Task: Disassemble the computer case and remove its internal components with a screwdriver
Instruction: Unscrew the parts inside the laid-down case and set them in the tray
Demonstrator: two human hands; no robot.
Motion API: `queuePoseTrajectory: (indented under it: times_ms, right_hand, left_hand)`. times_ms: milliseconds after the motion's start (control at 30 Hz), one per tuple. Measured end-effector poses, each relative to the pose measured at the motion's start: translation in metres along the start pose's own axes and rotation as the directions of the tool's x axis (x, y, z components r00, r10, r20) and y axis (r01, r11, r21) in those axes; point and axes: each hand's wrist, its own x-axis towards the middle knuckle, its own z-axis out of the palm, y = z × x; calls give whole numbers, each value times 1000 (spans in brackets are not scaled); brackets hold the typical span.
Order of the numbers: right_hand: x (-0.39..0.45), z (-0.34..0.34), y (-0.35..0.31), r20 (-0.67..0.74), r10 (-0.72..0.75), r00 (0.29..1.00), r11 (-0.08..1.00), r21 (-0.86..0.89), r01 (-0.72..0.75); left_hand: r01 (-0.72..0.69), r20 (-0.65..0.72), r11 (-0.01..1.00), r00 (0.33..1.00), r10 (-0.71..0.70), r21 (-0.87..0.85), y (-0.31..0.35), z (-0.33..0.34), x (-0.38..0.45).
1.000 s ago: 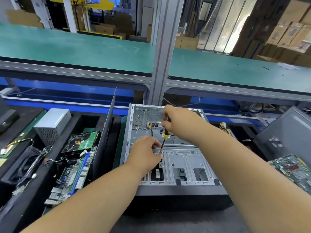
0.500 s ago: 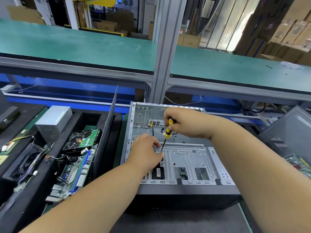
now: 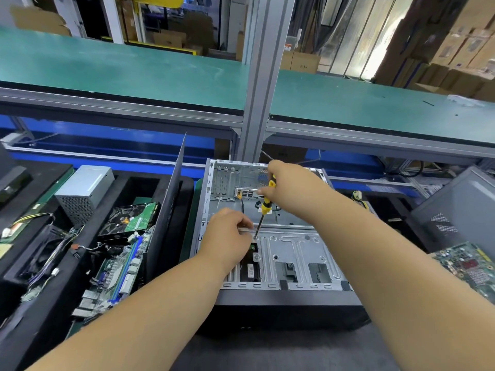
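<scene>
An open grey computer case point(image 3: 292, 293) lies on its side in front of me, its silver drive bracket point(image 3: 300, 250) facing up. My right hand point(image 3: 289, 183) grips the yellow-and-black handle of a screwdriver point(image 3: 263, 210), whose tip stands on a screw point(image 3: 255, 237) at the bracket's left end. My left hand point(image 3: 227, 236) rests on the bracket beside the tip, fingers curled at the shaft; whether they pinch it is hidden.
Left of the case, a black tray holds a motherboard point(image 3: 120, 274), a hard drive point(image 3: 131, 218) and a grey power supply point(image 3: 83, 191); a case side panel point(image 3: 171, 199) stands upright between. Another circuit board point(image 3: 471, 266) and a grey case panel point(image 3: 460, 207) sit right. A green shelf spans behind.
My right hand has turned on the screwdriver handle, which leans slightly differently; the tip stays on the same screw. My left hand has not moved. The view shifted a little.
</scene>
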Motion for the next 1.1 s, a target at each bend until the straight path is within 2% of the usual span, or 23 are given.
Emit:
queuePoseTrajectory:
  times_ms: [100, 200, 300, 367, 433, 533, 633, 733, 933, 1100]
  right_hand:
    - [-3, -4, 0, -9, 59, 998, 995, 87, -58]
    - [-6, 2, -4, -70, 113, 991, 992, 66, -109]
    - [-13, 20, -10, -216, 132, 967, 990, -28, -142]
    - [-17, 29, -14, -309, 90, 947, 979, -146, -141]
    - [-17, 31, -15, -330, 64, 942, 973, -191, -133]
    - [-11, 27, -9, -249, 43, 968, 997, -50, -57]
    - [-11, 19, -5, -156, -56, 986, 988, 131, 77]
    - [-12, 13, -2, -94, -116, 989, 971, 198, 133]
    - [-6, -3, 15, 50, -124, 991, 968, 226, 110]
    - [-1, -23, 7, 260, -278, 925, 960, 97, 261]
  left_hand:
    - [30, -41, 999, 999, -31, -15, 0, -2, 2]
    - [7, -31, 999, 1000, -6, 37, -1, -2, 2]
    - [-14, -4, 995, 1000, 15, 95, -1, -1, 1]
    - [-21, 2, 992, 1000, 21, 121, -1, -1, 2]
    - [-19, 5, 993, 1000, 19, 120, -1, -2, 1]
    - [-20, 7, 994, 1000, 19, 104, -2, -2, 1]
    - [-16, 15, 995, 1000, 14, 94, -1, -3, 2]
    - [-10, 32, 996, 999, 8, 87, 0, -3, 1]
    - [-9, 82, 996, 997, 2, 85, 2, -4, -3]
    - [-14, 93, 992, 996, 2, 124, 3, -4, -3]
